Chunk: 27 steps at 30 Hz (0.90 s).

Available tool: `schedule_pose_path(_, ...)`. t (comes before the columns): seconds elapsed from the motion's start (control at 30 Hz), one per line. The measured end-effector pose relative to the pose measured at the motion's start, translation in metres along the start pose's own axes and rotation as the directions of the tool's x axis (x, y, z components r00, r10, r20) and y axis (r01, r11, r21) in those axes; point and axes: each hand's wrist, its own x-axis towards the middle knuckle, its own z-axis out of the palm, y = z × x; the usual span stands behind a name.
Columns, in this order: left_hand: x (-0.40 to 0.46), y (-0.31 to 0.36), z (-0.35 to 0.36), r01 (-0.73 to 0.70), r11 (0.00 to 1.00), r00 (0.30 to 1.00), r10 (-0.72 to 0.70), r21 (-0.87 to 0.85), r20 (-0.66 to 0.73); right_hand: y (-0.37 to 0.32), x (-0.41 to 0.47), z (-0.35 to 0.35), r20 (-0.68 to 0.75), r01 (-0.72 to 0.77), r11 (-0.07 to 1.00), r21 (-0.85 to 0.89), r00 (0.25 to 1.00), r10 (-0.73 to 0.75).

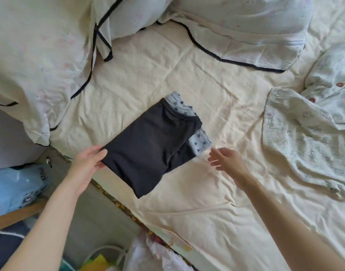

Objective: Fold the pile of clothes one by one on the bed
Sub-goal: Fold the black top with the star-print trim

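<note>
My left hand pinches the near left edge of the folded dark garment, thumb on top and fingers underneath. My right hand hovers just beside its right edge with fingers spread and loose, holding nothing. The two hands are apart, one on each side of the bundle.

The dark piece lies on a blue star-print garment, which peeks out along the far and right sides, and the pair sits near the edge of the bed. Well off to the right a pale printed shirt with red-brown buttons lies rumpled and unfolded; I judge it the next one to do.

The fold looks finished, so the step in hand is squaring the stack. To do it well, I should:

- keep the left pinch light, so the top layer doesn't slide off the one below;
- bring the right palm flat against the right edge to align the two pieces;
- press once across the top to set the creases.

The near corner overhangs the mattress edge, so I'd nudge the stack inward before letting go, or it may tip to the floor.
</note>
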Motion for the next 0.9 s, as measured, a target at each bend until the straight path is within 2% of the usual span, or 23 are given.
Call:
schedule_pose_path(0.1,0.015,0.007,-0.004,-0.083,0.985,0.98,0.053,-0.153,-0.191,-0.026,0.018,0.003,-0.23,0.176,0.976,-0.131,0.952,-0.203)
schedule_pose_path(0.17,0.016,0.0,0.007,-0.05,0.964,0.978,-0.006,-0.261,-0.208,-0.045,0.032,0.007,-0.234,0.26,0.952,-0.158,0.927,-0.292)
schedule_pose_path(0.23,0.007,-0.017,0.023,0.012,0.954,0.982,-0.067,-0.298,-0.175,-0.06,0.046,0.013,-0.147,0.264,0.957,-0.12,0.949,-0.28)
schedule_pose_path(0.33,-0.013,-0.045,0.042,0.041,0.96,0.968,-0.107,-0.277,-0.226,-0.074,0.063,0.026,0.011,0.203,0.973,-0.114,0.979,-0.203)
schedule_pose_path(0.47,-0.021,-0.057,0.044,-0.011,0.988,0.966,-0.03,-0.155,-0.255,-0.083,0.073,0.034,0.105,0.196,0.978,-0.077,0.977,-0.187)
schedule_pose_path(0.63,-0.018,-0.053,0.034,-0.059,0.99,0.969,0.027,-0.126,-0.247,-0.081,0.067,0.032,0.269,0.063,0.994,0.087,0.959,-0.084)
schedule_pose_path(0.7,-0.021,-0.053,0.029,-0.086,0.99,0.968,0.056,-0.114,-0.244,-0.079,0.06,0.036,0.23,0.071,0.996,0.048,0.97,-0.08)
schedule_pose_path(0.83,-0.027,-0.05,0.013,-0.105,0.99,0.969,0.08,-0.097,-0.233,-0.076,0.038,0.048,0.059,0.122,0.992,-0.031,0.991,-0.12)
schedule_pose_path(0.9,-0.036,-0.046,0.001,-0.115,0.991,0.975,0.099,-0.07,-0.2,-0.07,0.016,0.051,0.005,0.124,0.992,-0.019,0.992,-0.123)
